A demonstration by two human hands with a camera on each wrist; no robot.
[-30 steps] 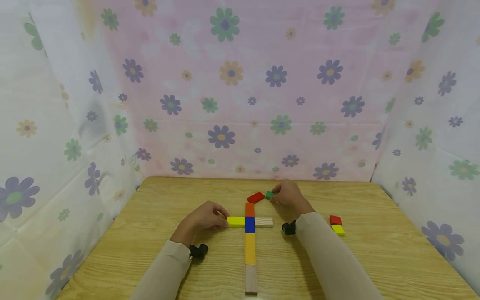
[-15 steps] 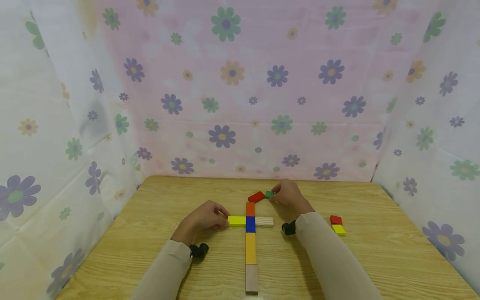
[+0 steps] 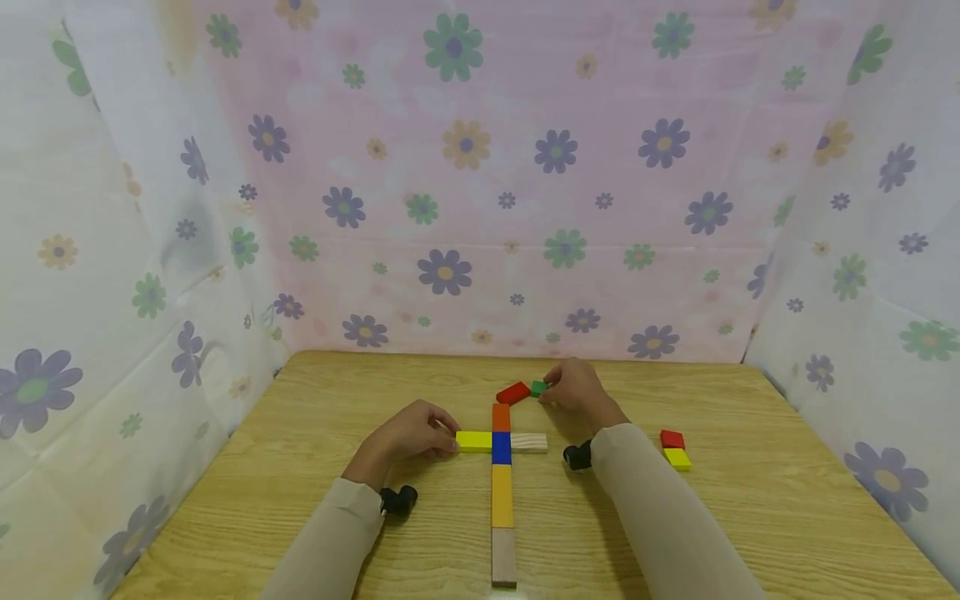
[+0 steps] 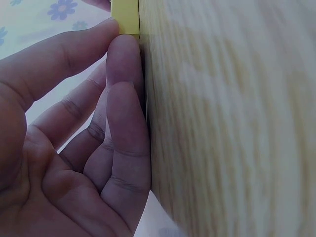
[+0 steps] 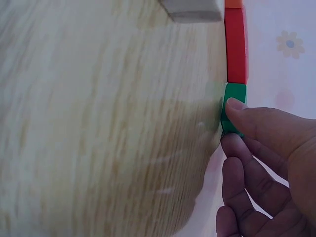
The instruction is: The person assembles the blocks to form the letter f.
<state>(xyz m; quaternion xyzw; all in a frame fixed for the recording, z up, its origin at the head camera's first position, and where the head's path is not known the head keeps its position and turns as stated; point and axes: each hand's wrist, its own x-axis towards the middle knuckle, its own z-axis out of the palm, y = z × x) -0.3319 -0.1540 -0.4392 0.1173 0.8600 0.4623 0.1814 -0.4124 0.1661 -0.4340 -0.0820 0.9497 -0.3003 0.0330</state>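
In the head view, my left hand (image 3: pixel 416 433) is at the outer end of a yellow block (image 3: pixel 474 442), its fingertips on that end. The left wrist view shows a thumb and finger against the end of the yellow block (image 4: pixel 125 17), the other fingers loosely curled. At the far side, my right hand (image 3: pixel 577 387) pinches a small green block (image 3: pixel 538 388). In the right wrist view, the thumb lies on the green block (image 5: pixel 236 94), which meets the end of a red block (image 5: pixel 236 47). This red block (image 3: pixel 513 393) slants from the orange-red block (image 3: pixel 501 417).
A blue block (image 3: pixel 501 448) joins the yellow block and a plain wood block (image 3: pixel 528 443). Nearer me, an orange-yellow block (image 3: pixel 502 496) and a greyish wood block (image 3: pixel 504 557) continue the line. At right lie a red block (image 3: pixel 672 439) and a yellow block (image 3: pixel 677 459).
The green block has shifted very slightly in my right fingers beside the slanted red block. My left hand and the other blocks stay in place; the head view drifts slightly.
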